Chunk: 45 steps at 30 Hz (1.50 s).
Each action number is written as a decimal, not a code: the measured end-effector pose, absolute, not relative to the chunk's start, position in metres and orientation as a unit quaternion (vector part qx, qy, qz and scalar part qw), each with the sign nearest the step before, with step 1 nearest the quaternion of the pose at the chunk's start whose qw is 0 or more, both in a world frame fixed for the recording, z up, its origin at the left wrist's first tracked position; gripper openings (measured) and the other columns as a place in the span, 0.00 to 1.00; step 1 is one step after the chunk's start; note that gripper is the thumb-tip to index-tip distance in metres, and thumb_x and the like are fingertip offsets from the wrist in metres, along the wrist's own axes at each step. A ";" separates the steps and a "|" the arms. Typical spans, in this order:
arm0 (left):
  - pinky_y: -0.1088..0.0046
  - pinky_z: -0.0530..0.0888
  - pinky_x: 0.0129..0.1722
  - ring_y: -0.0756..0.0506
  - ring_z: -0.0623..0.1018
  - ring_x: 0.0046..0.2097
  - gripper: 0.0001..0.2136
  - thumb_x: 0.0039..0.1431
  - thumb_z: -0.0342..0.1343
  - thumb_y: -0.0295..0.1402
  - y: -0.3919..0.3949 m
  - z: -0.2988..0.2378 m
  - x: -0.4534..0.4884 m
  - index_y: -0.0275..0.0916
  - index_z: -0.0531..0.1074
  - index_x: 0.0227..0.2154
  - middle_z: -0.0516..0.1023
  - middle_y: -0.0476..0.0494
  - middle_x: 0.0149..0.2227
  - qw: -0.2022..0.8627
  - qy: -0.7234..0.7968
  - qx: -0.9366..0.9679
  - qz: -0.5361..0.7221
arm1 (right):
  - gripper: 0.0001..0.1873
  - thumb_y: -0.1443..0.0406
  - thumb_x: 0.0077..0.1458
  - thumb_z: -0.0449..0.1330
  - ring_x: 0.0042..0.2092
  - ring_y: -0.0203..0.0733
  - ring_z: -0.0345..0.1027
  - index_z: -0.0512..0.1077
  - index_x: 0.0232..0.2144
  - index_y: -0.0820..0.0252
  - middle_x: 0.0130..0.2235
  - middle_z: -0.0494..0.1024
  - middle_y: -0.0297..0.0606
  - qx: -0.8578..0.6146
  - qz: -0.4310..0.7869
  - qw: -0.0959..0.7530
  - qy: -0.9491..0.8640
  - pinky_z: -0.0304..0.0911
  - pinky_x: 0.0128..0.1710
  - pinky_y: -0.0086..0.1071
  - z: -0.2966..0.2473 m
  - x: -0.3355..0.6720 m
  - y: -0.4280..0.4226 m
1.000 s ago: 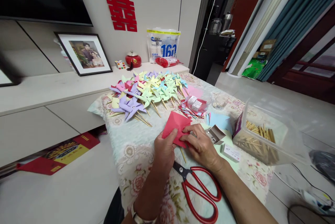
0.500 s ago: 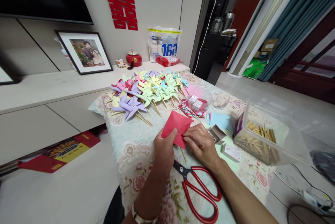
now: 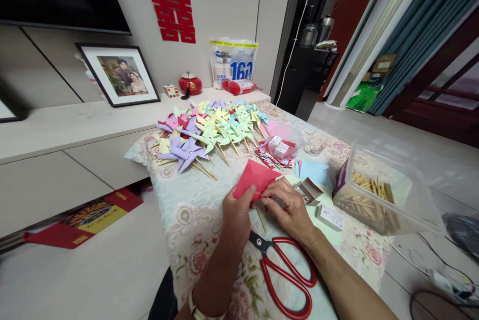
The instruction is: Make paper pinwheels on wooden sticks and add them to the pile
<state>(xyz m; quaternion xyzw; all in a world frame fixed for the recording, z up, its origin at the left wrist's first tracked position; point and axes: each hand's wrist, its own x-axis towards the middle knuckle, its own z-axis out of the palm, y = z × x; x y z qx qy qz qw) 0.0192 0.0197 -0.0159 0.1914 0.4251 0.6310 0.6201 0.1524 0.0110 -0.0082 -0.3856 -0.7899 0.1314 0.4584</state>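
A folded red paper (image 3: 255,178) is held just above the flowered tablecloth (image 3: 194,230). My left hand (image 3: 236,217) pinches its near left corner. My right hand (image 3: 290,210) grips its near right edge, fingers curled against the paper. A thin wooden stick (image 3: 261,220) lies on the cloth between my two hands. Red-handled scissors (image 3: 284,272) lie shut just in front of my hands.
A heap of finished paper pinwheels (image 3: 209,133) covers the far part of the table. A clear box of wooden sticks (image 3: 374,200) stands at the right. Small boxes (image 3: 331,217), blue paper (image 3: 314,170) and a little dish (image 3: 280,148) lie near it.
Both hands have folded the red paper further. Its near corner has come up and the sheet now looks narrower. My right fingers have curled in closer to my left hand.
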 end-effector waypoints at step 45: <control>0.71 0.77 0.29 0.47 0.78 0.27 0.14 0.41 0.68 0.33 0.013 -0.022 0.029 0.32 0.79 0.33 0.82 0.45 0.27 0.616 0.443 0.236 0.608 | 0.11 0.61 0.53 0.61 0.25 0.37 0.66 0.69 0.21 0.58 0.23 0.77 0.34 -0.548 0.364 0.409 -0.632 0.60 0.28 0.30 -0.012 0.151 0.013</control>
